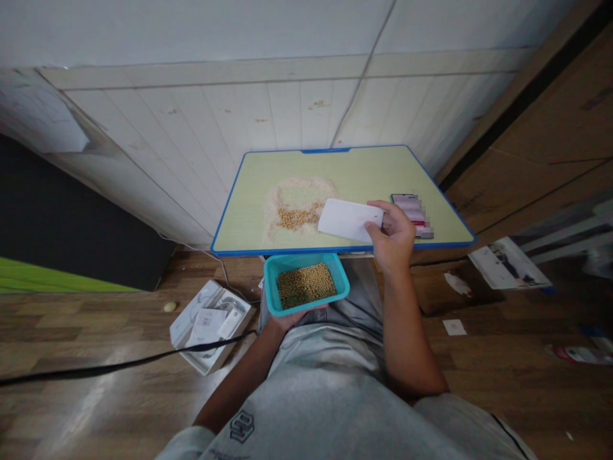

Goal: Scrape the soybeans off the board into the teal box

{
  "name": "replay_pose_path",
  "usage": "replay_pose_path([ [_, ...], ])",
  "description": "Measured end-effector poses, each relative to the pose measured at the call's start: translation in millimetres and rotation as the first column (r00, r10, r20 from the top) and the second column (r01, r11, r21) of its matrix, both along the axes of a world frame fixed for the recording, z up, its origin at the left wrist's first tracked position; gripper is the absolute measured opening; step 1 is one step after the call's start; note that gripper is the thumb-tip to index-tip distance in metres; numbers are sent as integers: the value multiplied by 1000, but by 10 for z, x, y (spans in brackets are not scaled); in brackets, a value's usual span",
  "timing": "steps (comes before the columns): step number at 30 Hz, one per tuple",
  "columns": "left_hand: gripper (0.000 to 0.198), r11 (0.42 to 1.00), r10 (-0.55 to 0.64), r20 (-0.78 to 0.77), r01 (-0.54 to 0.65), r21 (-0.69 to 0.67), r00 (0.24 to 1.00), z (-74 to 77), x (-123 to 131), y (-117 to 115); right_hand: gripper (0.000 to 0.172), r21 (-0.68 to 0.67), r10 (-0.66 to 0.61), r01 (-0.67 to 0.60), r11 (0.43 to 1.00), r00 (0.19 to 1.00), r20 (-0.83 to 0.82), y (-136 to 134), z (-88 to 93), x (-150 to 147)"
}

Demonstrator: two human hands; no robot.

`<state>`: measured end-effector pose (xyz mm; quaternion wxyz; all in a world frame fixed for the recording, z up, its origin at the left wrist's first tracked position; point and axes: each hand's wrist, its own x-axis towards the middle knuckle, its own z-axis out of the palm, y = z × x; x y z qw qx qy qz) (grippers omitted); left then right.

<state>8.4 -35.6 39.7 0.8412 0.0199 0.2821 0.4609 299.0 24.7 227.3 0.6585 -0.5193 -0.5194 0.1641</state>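
My right hand (pixel 393 235) pinches a flat white card (pixel 345 220) over the small table (pixel 364 172), thumb on top. Left of the card lies a patch of yellow soybeans (pixel 293 218), with pale rice-like grains (pixel 306 186) spread around and behind them. Below the table's front edge, my left hand (pixel 292 317) supports a turquoise plastic basket (pixel 272 287) from beneath. Its fingers are mostly hidden under the basket. Inside the basket is a layer of soybeans (pixel 307 285), with some greenish ones toward the lower left.
A phone (pixel 409 214) lies on the table's right side. On the floor at left sits an open white box (pixel 211 364) with papers and a cable. A black strap (pixel 143 366) crosses at lower left. Cardboard (pixel 541 153) stands at right, and a wall (pixel 201 115) rises behind the table.
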Motion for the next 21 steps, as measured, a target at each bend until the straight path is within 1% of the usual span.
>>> replay_pose_path([
  [3,78,1000,-2,-2,2,-18,1000,5,-11,161,42,6,9,-9,1000,1000,-15,-4,-4,13],
  [6,78,999,29,-1,-29,-22,1000,30,-110,295,43,10,14,-14,1000,1000,-9,-10,0,26],
  [9,80,997,57,-9,-57,-49,998,74,-189,428,44,10,-7,7,1000,1000,5,-4,-5,61],
  [11,78,996,62,32,-60,-73,998,109,-200,535,45,5,-8,8,1000,1000,14,14,-23,109],
  [12,79,996,72,69,-68,-64,995,123,-196,594,45,-2,2,-2,1000,1000,22,27,-36,141],
  [16,87,997,69,206,-62,-42,976,126,-172,801,46,-4,38,-38,999,999,33,75,-83,259],
  [18,91,997,65,235,-56,-45,970,95,-177,857,45,-1,31,-31,1000,999,33,84,-86,285],
  [21,95,995,74,236,-56,-82,969,65,-192,871,44,-10,29,-28,1000,999,20,76,-67,269],
])
